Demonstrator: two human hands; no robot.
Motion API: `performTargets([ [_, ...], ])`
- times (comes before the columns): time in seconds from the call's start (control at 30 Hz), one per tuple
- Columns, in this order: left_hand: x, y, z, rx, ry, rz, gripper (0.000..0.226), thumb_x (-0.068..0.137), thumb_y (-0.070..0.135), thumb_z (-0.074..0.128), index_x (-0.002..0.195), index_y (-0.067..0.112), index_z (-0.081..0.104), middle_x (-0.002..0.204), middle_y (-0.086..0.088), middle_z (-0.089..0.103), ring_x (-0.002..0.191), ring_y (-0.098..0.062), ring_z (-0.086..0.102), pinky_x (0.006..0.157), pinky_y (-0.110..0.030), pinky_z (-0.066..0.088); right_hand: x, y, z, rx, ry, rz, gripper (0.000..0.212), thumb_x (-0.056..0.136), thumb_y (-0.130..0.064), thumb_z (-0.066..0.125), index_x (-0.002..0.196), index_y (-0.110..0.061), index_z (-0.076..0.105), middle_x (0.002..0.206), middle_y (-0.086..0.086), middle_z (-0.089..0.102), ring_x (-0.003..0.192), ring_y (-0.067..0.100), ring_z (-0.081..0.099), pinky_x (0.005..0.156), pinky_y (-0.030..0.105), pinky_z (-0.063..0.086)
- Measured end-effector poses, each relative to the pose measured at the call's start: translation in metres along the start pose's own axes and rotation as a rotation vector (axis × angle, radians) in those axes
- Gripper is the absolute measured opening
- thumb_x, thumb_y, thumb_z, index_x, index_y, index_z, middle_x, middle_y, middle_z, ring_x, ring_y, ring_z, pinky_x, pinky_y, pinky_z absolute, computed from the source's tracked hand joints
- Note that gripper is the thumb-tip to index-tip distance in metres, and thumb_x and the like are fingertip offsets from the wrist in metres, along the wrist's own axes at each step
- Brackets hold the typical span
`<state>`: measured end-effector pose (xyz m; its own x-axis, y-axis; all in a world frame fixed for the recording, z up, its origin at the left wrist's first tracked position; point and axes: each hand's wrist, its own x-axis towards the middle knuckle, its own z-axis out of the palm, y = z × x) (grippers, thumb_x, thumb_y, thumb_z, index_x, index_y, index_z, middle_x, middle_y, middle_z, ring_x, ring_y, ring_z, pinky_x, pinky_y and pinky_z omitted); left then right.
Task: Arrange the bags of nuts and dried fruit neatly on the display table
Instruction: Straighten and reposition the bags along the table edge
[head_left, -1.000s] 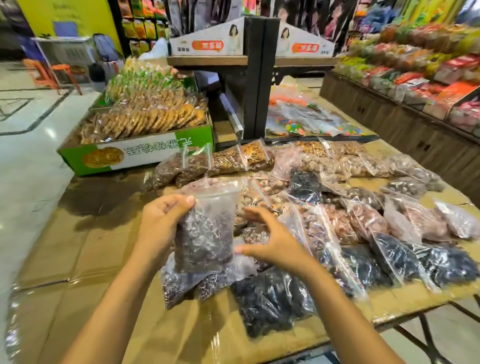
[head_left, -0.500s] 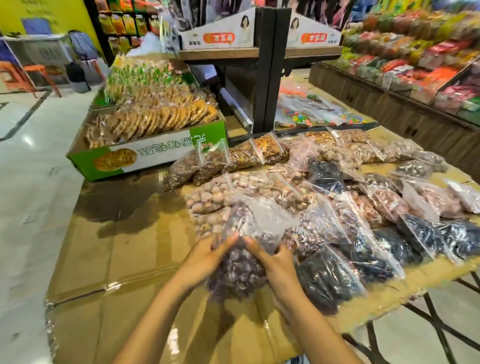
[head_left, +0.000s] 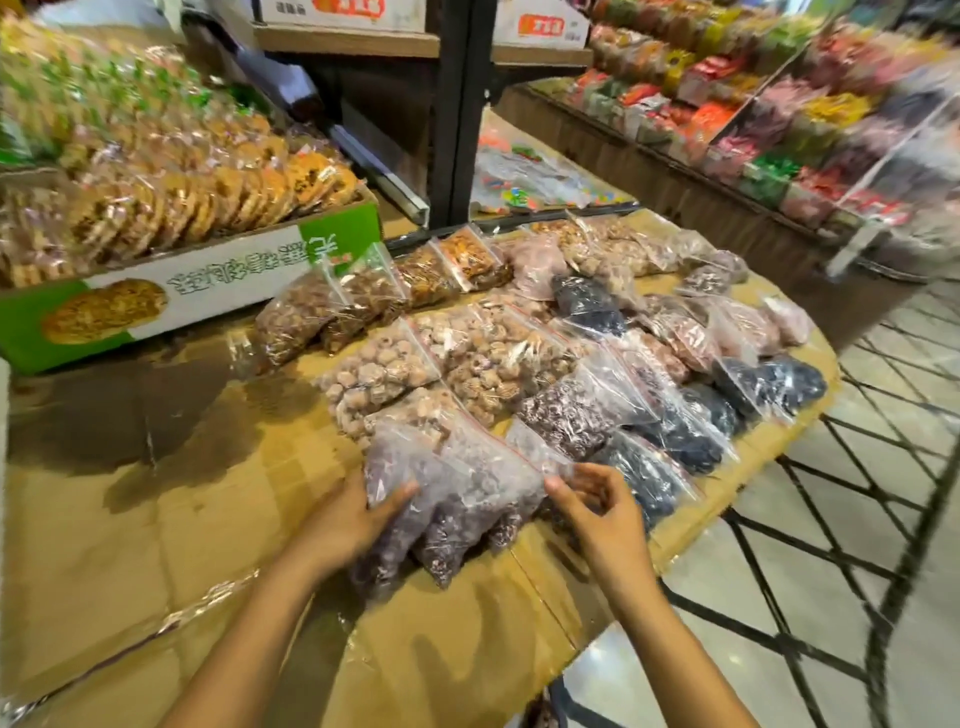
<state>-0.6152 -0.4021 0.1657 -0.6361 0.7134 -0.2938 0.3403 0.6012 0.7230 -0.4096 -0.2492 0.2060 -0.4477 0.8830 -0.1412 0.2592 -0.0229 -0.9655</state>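
Head view: bag of seemingly dried fruit.

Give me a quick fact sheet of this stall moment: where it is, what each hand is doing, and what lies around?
Setting: cardboard-covered display table in a snack shop
Left hand: resting on the left side of a clear zip bag of dark purplish dried fruit
Right hand: fingers curled at that bag's right edge; grip unclear
Bag position: lying at the table's near edge, front of the rows
Behind it: clear bags of pale round nuts
To the right: clear bags of black dried fruit
Far left: green and white carton of wrapped cookies
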Motion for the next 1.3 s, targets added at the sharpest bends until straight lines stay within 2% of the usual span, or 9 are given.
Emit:
performTargets([
  [0.13, 0.003, 0.001, 0.009, -0.174, 0.035, 0.075, 0.095, 0.063, 0.075, 0.050, 0.141, 0.025, 0.033, 0.131, 0.005, 0.051, 0.109, -0.009, 0.046, 0.088, -0.026, 0.037, 0.014, 0.009, -0.028, 0.021, 0.154, -0.004, 0.040, 0.075, -0.034, 0.076, 0.105, -0.016, 0.057, 0.106, 0.004, 0.063, 0.101, 0.020, 0.060, 0.087, 0.036, 0.051],
  [0.33, 0.022, 0.007, 0.010, -0.149, 0.297, 0.043, 0.101, 0.068, 0.091, 0.024, 0.148, 0.030, 0.018, 0.154, -0.005, 0.030, 0.140, -0.028, 0.029, 0.112, -0.052, 0.026, 0.031, 0.010, -0.049, 0.055, 0.141, -0.022, 0.040, 0.079, -0.024, 0.073, 0.111, -0.016, 0.050, 0.105, 0.006, 0.058, 0.094, 0.015, 0.059, 0.076, 0.023, 0.049],
  [0.5, 0.045, 0.080, 0.019, -0.048, 0.392, 0.221, 0.103, 0.067, 0.088, 0.026, 0.150, 0.028, 0.011, 0.158, -0.001, 0.015, 0.144, -0.023, 0.013, 0.116, -0.047, 0.016, 0.077, 0.015, -0.086, -0.052, 0.146, -0.052, 0.053, 0.068, -0.048, 0.077, 0.109, -0.029, 0.049, 0.106, -0.005, 0.056, 0.102, 0.016, 0.056, 0.089, 0.035, 0.048],
  [0.63, 0.081, 0.138, 0.045, 0.071, 0.443, 0.274, 0.102, 0.070, 0.086, 0.028, 0.150, 0.028, 0.005, 0.154, 0.010, 0.005, 0.143, -0.011, 0.003, 0.114, -0.034, 0.003, 0.161, 0.000, -0.114, -0.133, 0.082, -0.143, 0.049, 0.077, -0.036, 0.073, 0.116, -0.025, 0.045, 0.109, -0.003, 0.055, 0.105, 0.020, 0.055, 0.094, 0.041, 0.046],
  [0.7, 0.108, 0.172, 0.062, 0.094, 0.469, 0.240, 0.103, 0.073, 0.083, 0.035, 0.151, 0.020, 0.009, 0.157, 0.003, 0.010, 0.145, -0.016, 0.007, 0.113, -0.030, 0.004, 0.206, -0.010, -0.129, -0.178, 0.038, -0.189, 0.054, 0.079, -0.035, 0.072, 0.123, -0.024, 0.043, 0.118, -0.004, 0.052, 0.110, 0.016, 0.051, 0.093, 0.035, 0.043],
  [0.83, 0.175, 0.242, 0.100, 0.088, 0.493, 0.190, 0.101, 0.069, 0.078, 0.041, 0.148, 0.018, 0.022, 0.153, -0.006, 0.028, 0.141, -0.025, 0.023, 0.116, -0.041, 0.019, 0.285, -0.028, -0.165, -0.256, -0.065, -0.267, 0.051, 0.081, -0.034, 0.070, 0.122, -0.023, 0.041, 0.114, -0.014, 0.050, 0.103, 0.004, 0.051, 0.084, 0.020, 0.039],
  [0.97, 0.230, 0.287, 0.141, 0.151, 0.447, 0.188, 0.096, 0.075, 0.069, 0.049, 0.149, 0.018, 0.016, 0.156, -0.005, 0.021, 0.143, -0.021, 0.017, 0.113, -0.030, 0.009, 0.367, -0.025, -0.187, -0.429, -0.179, -0.248, 0.068, 0.081, -0.030, 0.071, 0.137, -0.011, 0.037, 0.140, 0.006, 0.045, 0.127, 0.023, 0.044, 0.094, 0.032, 0.040],
  [1.17, 0.301, 0.298, 0.162, 0.093, 0.368, -0.089, 0.097, 0.079, 0.064, 0.057, 0.149, 0.012, 0.014, 0.154, -0.013, 0.028, 0.138, -0.031, 0.031, 0.109, -0.041, 0.030, 0.455, -0.021, -0.171, -0.649, -0.383, -0.343, 0.067, 0.083, -0.031, 0.070, 0.139, -0.015, 0.036, 0.141, 0.009, 0.045, 0.127, 0.027, 0.043, 0.098, 0.036, 0.040],
  [1.3, 0.321, 0.291, 0.171, -0.007, 0.418, -0.284, 0.095, 0.066, 0.081, 0.049, 0.132, 0.013, 0.045, 0.114, -0.011, 0.065, 0.105, -0.030, 0.061, 0.086, -0.038, 0.050, 0.482, -0.011, -0.156, -0.750, -0.454, -0.432, 0.055, 0.082, -0.025, 0.071, 0.130, -0.015, 0.048, 0.127, 0.006, 0.056, 0.118, 0.026, 0.049, 0.095, 0.035, 0.042],
])
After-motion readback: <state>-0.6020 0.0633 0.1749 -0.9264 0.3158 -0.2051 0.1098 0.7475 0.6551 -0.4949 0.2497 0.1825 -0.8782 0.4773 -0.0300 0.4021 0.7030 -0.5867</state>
